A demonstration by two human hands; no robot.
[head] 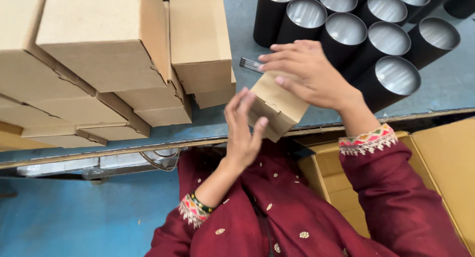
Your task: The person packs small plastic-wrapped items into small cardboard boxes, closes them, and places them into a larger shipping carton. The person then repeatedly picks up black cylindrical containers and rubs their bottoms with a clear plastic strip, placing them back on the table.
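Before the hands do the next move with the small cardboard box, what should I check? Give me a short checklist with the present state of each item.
1. Both hands on the small cardboard box: ok. The left hand presses its near side and the right hand lies over its top.
2. Box supported: ok, it sits tilted at the table edge.
3. Box flaps closed: cannot tell, the hands cover them.
4. Black tubes apart from the box: ok, they stand upright behind the right hand.
5. Stacked cartons clear of the hands: ok, they sit beyond the left hand.
6. Contents of the box: cannot tell.
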